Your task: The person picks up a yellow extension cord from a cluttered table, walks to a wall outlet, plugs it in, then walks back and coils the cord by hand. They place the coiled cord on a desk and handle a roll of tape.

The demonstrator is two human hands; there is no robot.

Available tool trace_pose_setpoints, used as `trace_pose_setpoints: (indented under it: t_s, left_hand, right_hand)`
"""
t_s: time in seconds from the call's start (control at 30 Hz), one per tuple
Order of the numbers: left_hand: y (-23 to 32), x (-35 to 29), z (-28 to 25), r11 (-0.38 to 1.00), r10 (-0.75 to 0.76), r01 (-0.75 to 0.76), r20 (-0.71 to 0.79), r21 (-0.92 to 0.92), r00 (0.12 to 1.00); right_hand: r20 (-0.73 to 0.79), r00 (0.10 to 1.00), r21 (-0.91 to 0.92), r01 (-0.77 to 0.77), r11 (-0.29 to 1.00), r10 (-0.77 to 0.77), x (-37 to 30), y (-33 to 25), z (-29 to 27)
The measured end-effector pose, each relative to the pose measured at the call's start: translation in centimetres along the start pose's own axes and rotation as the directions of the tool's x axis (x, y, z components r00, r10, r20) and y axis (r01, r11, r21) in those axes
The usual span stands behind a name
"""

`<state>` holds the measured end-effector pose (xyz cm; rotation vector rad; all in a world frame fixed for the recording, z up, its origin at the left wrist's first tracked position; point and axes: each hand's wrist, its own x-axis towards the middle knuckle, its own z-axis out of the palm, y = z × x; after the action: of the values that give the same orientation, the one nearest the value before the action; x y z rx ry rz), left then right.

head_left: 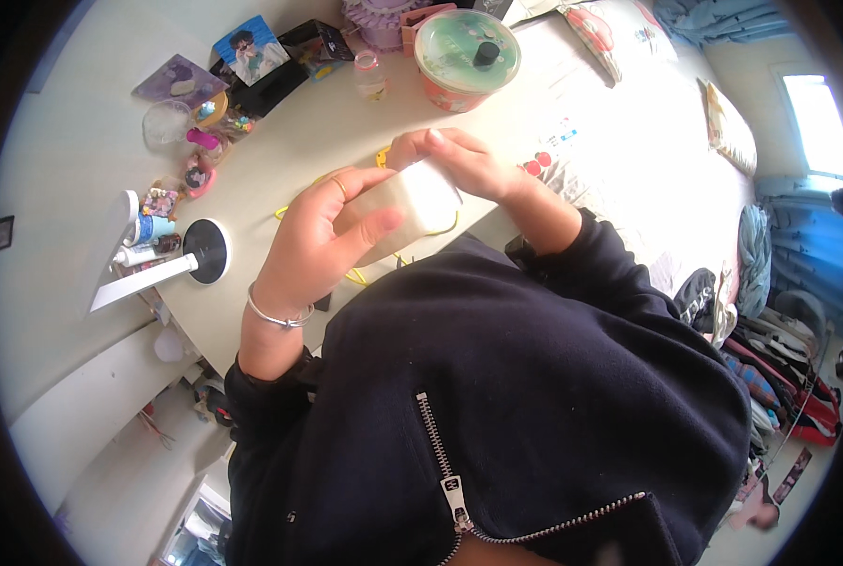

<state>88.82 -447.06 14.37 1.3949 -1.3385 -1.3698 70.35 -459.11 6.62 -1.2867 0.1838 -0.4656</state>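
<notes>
Both hands hold a small pale cream packet [412, 203] over a white desk [280, 151]. My left hand [322, 236] wraps the packet's lower left end, thumb across its face; a ring is on one finger and a silver bangle on the wrist. My right hand [464, 160] pinches the packet's upper right end with its fingertips. A thin yellow cord [360, 275] lies looped on the desk under the hands, mostly hidden by them.
A round tub with a green clear lid [466, 52] stands at the desk's far side, a small clear bottle [369, 75] beside it. Cards, trinkets and a clear cup [166, 121] crowd the far left. A white lamp with a round base [204, 250] stands left. A bed with pillows [629, 141] lies right.
</notes>
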Motion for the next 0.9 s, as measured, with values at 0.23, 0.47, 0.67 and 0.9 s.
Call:
trace_pose_setpoints:
  t_s: [0.23, 0.47, 0.67, 0.9]
  left_hand:
    - [-0.5, -0.4, -0.5, 0.991, 0.113, -0.11, -0.037, 0.078, 0.993]
    - [-0.2, -0.1, -0.3, 0.99, 0.114, -0.111, -0.023, 0.087, 0.993]
    - [-0.5, 0.1, 0.0, 0.983, 0.107, -0.1, -0.042, 0.153, 0.993]
    - [-0.4, 0.0, 0.3, 0.983, 0.077, -0.066, -0.058, 0.174, 0.995]
  right_hand:
    - [0.091, 0.994, -0.34, 0.096, 0.935, -0.069, -0.6, -2.2, 0.1]
    - [0.035, 0.998, -0.237, -0.051, 0.97, 0.061, -0.8, -2.3, 0.6]
    - [-0.028, 0.997, -0.276, -0.08, 0.958, 0.076, -0.8, -2.1, 1.0]
    - [0.021, 0.999, -0.251, -0.021, 0.968, 0.027, -0.7, -1.6, 0.2]
